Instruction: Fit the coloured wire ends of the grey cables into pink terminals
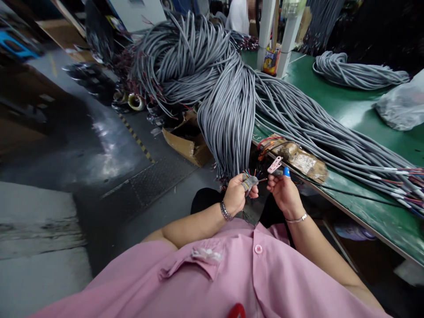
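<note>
Just off the near edge of the green table [351, 106], the left hand [237, 194] is closed on a small fan of coloured wires [263, 179]; its curled fingers hide where these begin, and their count is hard to make out. The right hand [284, 190], nearer the table, has its fingers bent, a blue cover [286, 172] on one tip. I cannot tell whether they grip the pink clip-like piece [274, 164] at the table's edge or are merely beside it. A thick grey cable bundle [228, 110] lies across the table and droops over its edge, its lower ends too dark to separate. On the table, a plastic bag [402, 106] is cut off by the frame, its contents unclear. Beyond the table, a person in white [237, 17] shows only partly.
</note>
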`<state>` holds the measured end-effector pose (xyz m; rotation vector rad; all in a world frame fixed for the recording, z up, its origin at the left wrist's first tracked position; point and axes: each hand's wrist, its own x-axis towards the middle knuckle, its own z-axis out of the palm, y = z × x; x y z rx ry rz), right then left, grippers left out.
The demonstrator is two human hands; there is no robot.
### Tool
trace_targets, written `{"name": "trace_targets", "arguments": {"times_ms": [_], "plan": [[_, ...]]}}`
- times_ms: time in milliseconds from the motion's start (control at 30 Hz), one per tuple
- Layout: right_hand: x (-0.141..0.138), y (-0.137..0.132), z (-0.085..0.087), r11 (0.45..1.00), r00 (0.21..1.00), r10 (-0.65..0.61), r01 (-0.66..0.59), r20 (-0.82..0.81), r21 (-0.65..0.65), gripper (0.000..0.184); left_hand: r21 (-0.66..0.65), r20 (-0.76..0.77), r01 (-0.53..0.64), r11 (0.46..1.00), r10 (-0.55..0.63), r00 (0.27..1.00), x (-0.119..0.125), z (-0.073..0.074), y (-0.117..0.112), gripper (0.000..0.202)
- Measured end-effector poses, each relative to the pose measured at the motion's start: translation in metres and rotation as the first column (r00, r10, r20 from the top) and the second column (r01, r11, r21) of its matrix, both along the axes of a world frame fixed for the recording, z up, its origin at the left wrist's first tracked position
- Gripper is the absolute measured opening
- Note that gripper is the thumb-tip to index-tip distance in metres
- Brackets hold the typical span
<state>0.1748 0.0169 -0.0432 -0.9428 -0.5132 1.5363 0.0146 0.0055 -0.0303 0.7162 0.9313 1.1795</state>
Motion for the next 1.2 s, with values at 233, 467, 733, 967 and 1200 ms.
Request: {"name": "trace_targets", "arguments": {"times_ms": [233, 467, 733, 967, 1200], "plan": [[0.003, 0.02, 0.028, 0.99, 0.992, 0.117, -0.12, 0.048, 0.078, 0.033, 0.021, -0.014, 0.107, 0.994, -0.107, 0.994, 0.002, 0.019, 0.004, 0.031], [-0.012, 0.024, 0.013, 0.97, 0.973, -0.178, 0.149, 0.145, 0.195, 0.048, 0.05, -0.044, 0.172, 0.984, -0.17, 0.985, 0.005, 0.027, 0.013, 0.028], [-0.014, 0.034, 0.014, 0.993, 0.992, -0.073, 0.082, -0.1, 0.083, 0.043, 0.052, -0.059, 0.222, 0.974, -0.219, 0.974, 0.015, 0.023, 0.019, 0.032], [-0.016, 0.03, 0.013, 0.996, 0.987, -0.059, 0.069, -0.152, 0.062, 0.047, 0.05, -0.07, 0.213, 0.976, -0.209, 0.975, 0.014, 0.021, 0.018, 0.032], [-0.008, 0.019, 0.019, 0.996, 0.979, 0.082, -0.075, -0.185, 0.045, 0.048, 0.055, -0.041, 0.166, 0.985, -0.163, 0.986, 0.01, 0.022, 0.003, 0.031]]}}
